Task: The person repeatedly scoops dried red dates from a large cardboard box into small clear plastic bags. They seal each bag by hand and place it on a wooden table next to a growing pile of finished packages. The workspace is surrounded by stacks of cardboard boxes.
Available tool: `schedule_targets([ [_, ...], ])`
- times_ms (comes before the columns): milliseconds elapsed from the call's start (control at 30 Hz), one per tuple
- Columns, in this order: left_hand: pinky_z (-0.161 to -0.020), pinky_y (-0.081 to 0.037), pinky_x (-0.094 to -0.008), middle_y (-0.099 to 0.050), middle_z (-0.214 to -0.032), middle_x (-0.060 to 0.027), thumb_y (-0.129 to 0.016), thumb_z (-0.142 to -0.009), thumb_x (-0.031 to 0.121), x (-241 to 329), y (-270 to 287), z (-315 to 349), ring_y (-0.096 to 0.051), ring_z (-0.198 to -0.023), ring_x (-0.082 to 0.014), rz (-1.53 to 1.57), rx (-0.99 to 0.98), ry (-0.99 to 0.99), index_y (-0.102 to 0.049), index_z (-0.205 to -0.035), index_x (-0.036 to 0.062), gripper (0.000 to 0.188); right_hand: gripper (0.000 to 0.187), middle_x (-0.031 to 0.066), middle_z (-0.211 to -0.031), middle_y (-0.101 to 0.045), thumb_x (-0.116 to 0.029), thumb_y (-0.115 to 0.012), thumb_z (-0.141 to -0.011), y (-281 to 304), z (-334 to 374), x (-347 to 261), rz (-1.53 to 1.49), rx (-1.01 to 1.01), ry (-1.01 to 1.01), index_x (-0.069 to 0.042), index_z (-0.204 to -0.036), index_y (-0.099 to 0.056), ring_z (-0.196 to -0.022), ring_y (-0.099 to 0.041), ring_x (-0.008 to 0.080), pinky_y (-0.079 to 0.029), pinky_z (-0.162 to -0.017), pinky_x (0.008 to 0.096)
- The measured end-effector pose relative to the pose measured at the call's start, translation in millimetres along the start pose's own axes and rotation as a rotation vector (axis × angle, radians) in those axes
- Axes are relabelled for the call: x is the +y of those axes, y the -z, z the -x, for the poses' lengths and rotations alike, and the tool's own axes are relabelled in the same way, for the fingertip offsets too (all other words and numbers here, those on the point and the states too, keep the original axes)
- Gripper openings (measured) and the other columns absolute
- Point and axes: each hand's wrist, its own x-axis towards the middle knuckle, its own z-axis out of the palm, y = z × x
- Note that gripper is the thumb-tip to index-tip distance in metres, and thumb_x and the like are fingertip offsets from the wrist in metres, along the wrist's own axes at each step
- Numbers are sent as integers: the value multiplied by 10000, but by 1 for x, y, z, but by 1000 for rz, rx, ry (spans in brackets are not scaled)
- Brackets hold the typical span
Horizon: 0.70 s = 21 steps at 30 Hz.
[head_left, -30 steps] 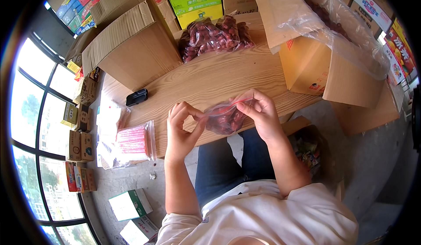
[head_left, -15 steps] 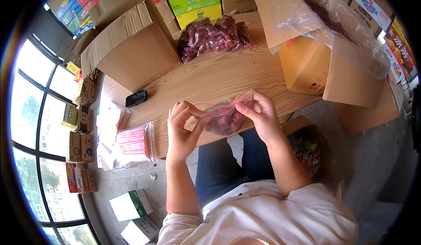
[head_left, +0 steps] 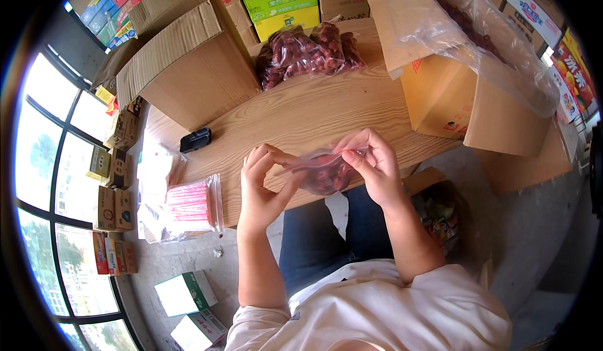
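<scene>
A clear zip bag (head_left: pixel 328 176) of dark red dried fruit, probably jujubes, hangs between my hands at the table's near edge, above my lap. My left hand (head_left: pixel 265 174) pinches the bag's left upper corner, thumb below and fingers above. At the other end, my right hand (head_left: pixel 373 162) grips the red zip strip between thumb and fingers. The fruit bulges in the lower part of the bag. Whether the strip is fully pressed together I cannot tell.
Filled bags of the fruit (head_left: pixel 308 52) lie at the table's back. A cardboard box (head_left: pixel 195 68) stands left; a lined, open box (head_left: pixel 440 93) of fruit stands right. Zip bags with pink strips (head_left: pixel 190 203) and a black object (head_left: pixel 195 140) lie left. A bin (head_left: pixel 443 216) stands below right.
My right hand has shifted slightly to the right along the zip strip. My left thumb and fingers have moved a little on the corner; both hands keep hold of the bag.
</scene>
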Motion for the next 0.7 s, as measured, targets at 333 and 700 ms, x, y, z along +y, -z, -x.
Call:
schedule_targets([
  [333,-697,-397,-302,-563,-758,-61,-705,-685,-51,5,-4,-4,-535,-733,-196,-150,-28,-73,-612,-766,13,139,69,91,-950,-610,-60,-601,-902,1,0,3,-1,-9,8,-26,-915,-542,-1007,-584,196,-445,-908,333],
  [700,-722,-370,-311,-562,-743,-45,-717,-693,6,11,-3,-6,-543,-731,-201,-253,-26,-103,-607,-764,39,134,340,95,-993,-610,-39,-761,-708,-11,-13,-35,612,-73,244,4,-996,-584,-1004,-585,205,-444,-890,324],
])
